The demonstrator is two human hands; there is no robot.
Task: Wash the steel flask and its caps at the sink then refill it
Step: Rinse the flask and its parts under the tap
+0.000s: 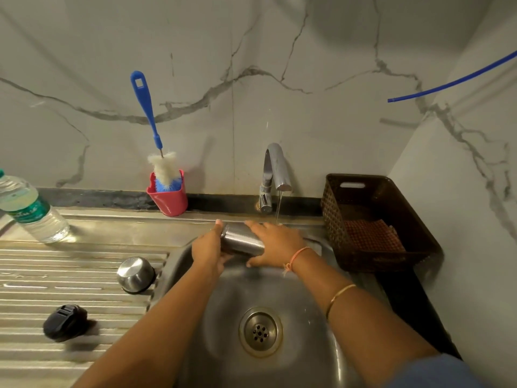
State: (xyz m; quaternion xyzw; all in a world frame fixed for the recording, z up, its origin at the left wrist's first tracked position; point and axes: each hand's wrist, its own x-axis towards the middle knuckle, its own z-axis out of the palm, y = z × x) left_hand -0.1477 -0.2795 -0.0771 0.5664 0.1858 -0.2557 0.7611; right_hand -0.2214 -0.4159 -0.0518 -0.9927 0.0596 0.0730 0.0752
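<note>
- Both our hands, left hand [208,247] and right hand [275,243], clasp the steel flask [242,242] sideways
- We hold it over the sink [282,368], near its back rim, basin below open

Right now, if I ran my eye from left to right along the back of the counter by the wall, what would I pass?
Plastic water bottle → red cup holding the blue bottle brush → running tap → brown basket. In front of the tap, both hands hold the steel flask over the sink.
</note>
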